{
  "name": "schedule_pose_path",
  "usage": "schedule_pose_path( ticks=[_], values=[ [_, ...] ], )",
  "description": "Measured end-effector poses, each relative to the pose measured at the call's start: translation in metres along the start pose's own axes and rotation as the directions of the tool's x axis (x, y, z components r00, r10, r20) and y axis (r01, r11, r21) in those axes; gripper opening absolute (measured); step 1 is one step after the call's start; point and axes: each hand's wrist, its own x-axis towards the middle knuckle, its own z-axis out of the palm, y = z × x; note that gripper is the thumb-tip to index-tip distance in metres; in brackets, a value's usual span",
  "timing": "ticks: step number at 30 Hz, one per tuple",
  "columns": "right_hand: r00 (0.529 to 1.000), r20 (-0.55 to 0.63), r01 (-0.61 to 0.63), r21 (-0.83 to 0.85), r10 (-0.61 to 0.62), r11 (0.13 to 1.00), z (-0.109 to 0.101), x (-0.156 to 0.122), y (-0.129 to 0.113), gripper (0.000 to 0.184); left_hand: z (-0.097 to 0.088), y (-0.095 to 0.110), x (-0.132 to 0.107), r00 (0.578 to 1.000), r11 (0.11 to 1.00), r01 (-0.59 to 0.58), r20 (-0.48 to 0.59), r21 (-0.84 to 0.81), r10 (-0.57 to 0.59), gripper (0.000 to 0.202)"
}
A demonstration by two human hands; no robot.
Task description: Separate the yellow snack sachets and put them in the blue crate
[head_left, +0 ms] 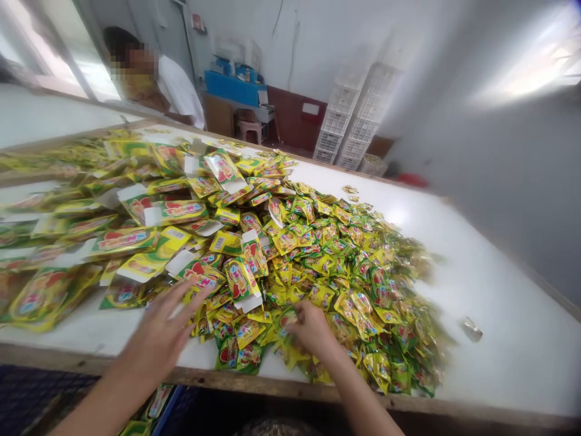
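A big heap of small green and yellow sachets (pixel 345 266) covers the middle of a white table (pixel 490 315). To its left lie several flat, unfolded yellow and green cartons (pixel 136 239). My left hand (pixel 166 330) hovers with fingers spread over the near edge of the cartons and sachets, blurred by motion. My right hand (pixel 311 330) rests on the sachets at the front of the heap, its fingers curled down into them; whether it grips one is hidden.
The table has a wooden rim (pixel 254 383) along the near side. A small silvery scrap (pixel 472 329) lies at the right. A person in a white top (pixel 175 88) sits at the far corner. White crates (pixel 354 121) are stacked by the back wall.
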Motion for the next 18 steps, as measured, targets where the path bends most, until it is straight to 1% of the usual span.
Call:
schedule_pose_path(
  ticks=[1,2,3,5,7,8,10,11,12,13,14,15,16,17,18],
  values=[
    [1.0,-0.005,0.011,-0.025,-0.011,1.0,0.0,0.001,0.0,0.022,0.006,0.007,0.019,0.998,0.997,-0.05,0.04,0.057,0.048,0.069],
    [1.0,-0.011,0.025,-0.048,-0.025,0.999,-0.001,0.001,-0.001,0.017,0.011,0.014,0.038,0.99,0.989,-0.102,0.108,0.108,0.09,0.077],
    [0.999,-0.021,0.04,-0.067,-0.041,0.997,-0.002,0.0,-0.002,0.014,0.016,0.02,0.054,0.981,0.978,-0.155,0.14,0.137,0.136,0.083],
    [0.995,-0.065,0.073,-0.094,-0.079,0.993,-0.002,-0.006,-0.004,0.012,0.021,0.026,0.078,0.958,0.957,-0.246,0.192,0.155,0.215,0.09],
    [0.978,-0.133,0.141,-0.135,-0.159,0.981,0.0,-0.015,-0.005,0.01,0.022,0.022,0.09,0.939,0.947,-0.296,0.222,0.123,0.264,0.087],
    [0.964,-0.164,0.185,-0.161,-0.211,0.969,0.003,-0.02,-0.004,0.012,0.021,0.018,0.091,0.934,0.948,-0.303,0.231,0.098,0.274,0.081],
    [0.935,-0.193,0.261,-0.197,-0.298,0.945,0.007,-0.029,0.0,0.014,0.017,0.009,0.089,0.935,0.951,-0.306,0.201,0.046,0.292,0.062],
    [0.93,-0.187,0.284,-0.187,-0.318,0.941,0.008,-0.032,0.002,0.015,0.015,0.006,0.085,0.942,0.953,-0.301,0.164,0.022,0.293,0.053],
    [0.933,-0.175,0.29,-0.148,-0.314,0.945,0.007,-0.033,0.004,0.015,0.012,0.006,0.081,0.954,0.96,-0.28,0.111,0.002,0.278,0.047],
    [0.941,-0.162,0.285,-0.085,-0.296,0.955,0.005,-0.033,0.004,0.016,0.01,0.01,0.076,0.97,0.972,-0.235,0.057,-0.019,0.236,0.045],
    [0.95,-0.159,0.273,0.0,-0.269,0.962,0.0,-0.032,0.004,0.018,0.009,0.018,0.071,0.987,0.987,-0.157,0.022,-0.046,0.158,0.048],
    [0.957,-0.162,0.259,0.104,-0.241,0.96,-0.007,-0.031,0.001,0.021,0.01,0.029,0.066,0.998,0.995,-0.052,0.021,-0.085,0.054,0.052],
    [0.961,-0.177,0.25,0.218,-0.214,0.943,-0.015,-0.029,-0.003,0.024,0.012,0.044,0.062,0.996,0.989,0.068,0.061,-0.13,-0.061,0.055],
    [0.96,-0.21,0.248,0.329,-0.186,0.911,-0.024,-0.028,-0.009,0.026,0.016,0.061,0.058,0.978,0.967,0.184,0.131,-0.175,-0.162,0.055],
    [0.955,-0.248,0.256,0.425,-0.161,0.868,-0.033,-0.027,-0.016,0.028,0.022,0.079,0.055,0.947,0.934,0.283,0.221,-0.218,-0.235,0.052]
  ],
)
